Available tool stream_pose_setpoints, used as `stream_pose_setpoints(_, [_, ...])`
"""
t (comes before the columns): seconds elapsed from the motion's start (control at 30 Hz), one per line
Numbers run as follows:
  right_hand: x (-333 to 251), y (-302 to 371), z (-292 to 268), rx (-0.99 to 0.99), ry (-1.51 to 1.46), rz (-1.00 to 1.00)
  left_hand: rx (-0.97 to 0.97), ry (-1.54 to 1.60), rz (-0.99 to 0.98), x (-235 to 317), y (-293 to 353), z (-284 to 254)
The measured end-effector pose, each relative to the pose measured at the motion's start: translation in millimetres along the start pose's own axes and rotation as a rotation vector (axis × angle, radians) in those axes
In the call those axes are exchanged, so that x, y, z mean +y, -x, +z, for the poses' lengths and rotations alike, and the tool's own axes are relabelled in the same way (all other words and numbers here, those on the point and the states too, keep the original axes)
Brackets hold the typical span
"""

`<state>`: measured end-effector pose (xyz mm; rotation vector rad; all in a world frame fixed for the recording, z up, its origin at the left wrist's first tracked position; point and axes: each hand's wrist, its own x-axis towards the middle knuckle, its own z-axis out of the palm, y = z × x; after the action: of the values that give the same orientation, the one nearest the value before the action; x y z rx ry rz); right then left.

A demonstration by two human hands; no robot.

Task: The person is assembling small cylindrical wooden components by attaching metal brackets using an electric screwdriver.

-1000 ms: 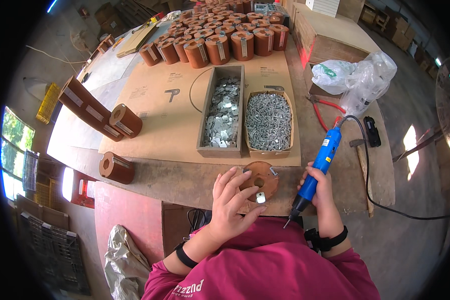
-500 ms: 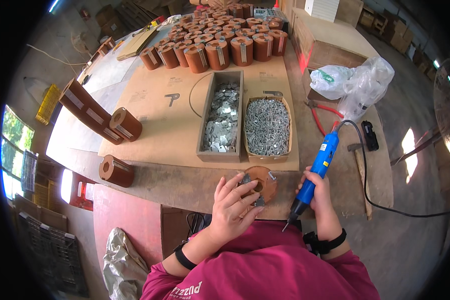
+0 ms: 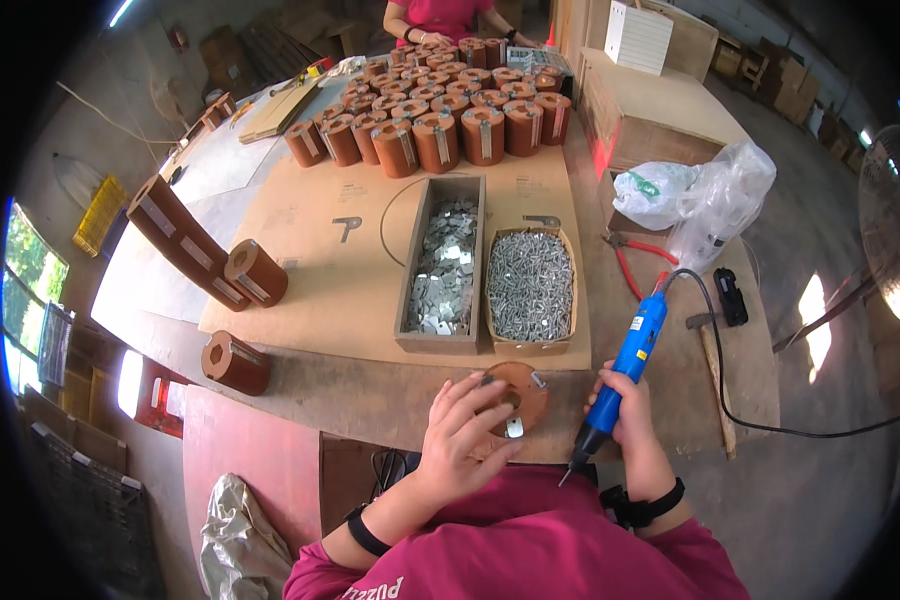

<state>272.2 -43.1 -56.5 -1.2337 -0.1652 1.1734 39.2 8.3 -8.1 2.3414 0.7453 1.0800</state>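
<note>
My right hand (image 3: 623, 400) is closed round a blue electric screwdriver (image 3: 634, 350), its black nose and thin bit slanting down toward my shirt. At the table's near edge stands a reddish-brown cylinder (image 3: 530, 398) with a round hole in its top and small metal plates at its rim. My left hand (image 3: 463, 432) lies over the left side of this cylinder with fingers stretched out and slightly spread. Near its fingertips a shiny metal plate (image 3: 514, 428) sits on the cylinder's near rim. Part of the cylinder's top is hidden under the fingers.
Beyond the cylinder are a wooden tray (image 3: 402, 330) of metal plates and a carton (image 3: 530, 346) of screws. Red-handled pliers (image 3: 627, 272), a hammer (image 3: 715, 375) and plastic bags (image 3: 725, 200) lie right. Several brown cylinders (image 3: 435, 142) crowd the far side, near a co-worker (image 3: 440, 16).
The view has tilted up, so the table sits lower and the co-worker's torso shows. My left fingers have shifted on the cylinder, uncovering the near plate. The screwdriver stays in my right hand.
</note>
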Motion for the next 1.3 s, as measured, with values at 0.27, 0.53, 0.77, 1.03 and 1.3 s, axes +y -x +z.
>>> stream_pose_setpoints(0.27, [-2.7, -0.4, -0.9, 0.012, -0.013, 0.0, 0.22, 0.012, 0.083, -13.5, -87.6, -30.3])
stream_pose_setpoints(0.53, [1.5, -1.1, -1.5, 0.001, -0.01, 0.0, -0.533, -0.219, -0.259, -63.1, -136.2, 20.0])
stream_pose_setpoints(0.77, [-0.7, -2.9, -2.9, -0.011, -0.008, 0.0, -0.708, -0.645, -0.144, -75.0, -146.2, 41.4])
stream_pose_setpoints(1.03, [0.4, -2.6, -3.6, -0.005, -0.001, 0.008, -0.715, -0.59, -0.2, -78.7, -146.0, 42.1])
stream_pose_setpoints(1.3, [0.5, -1.1, -1.9, 0.002, 0.011, 0.005, -0.629, -0.364, -0.286, -79.1, -152.9, 35.6])
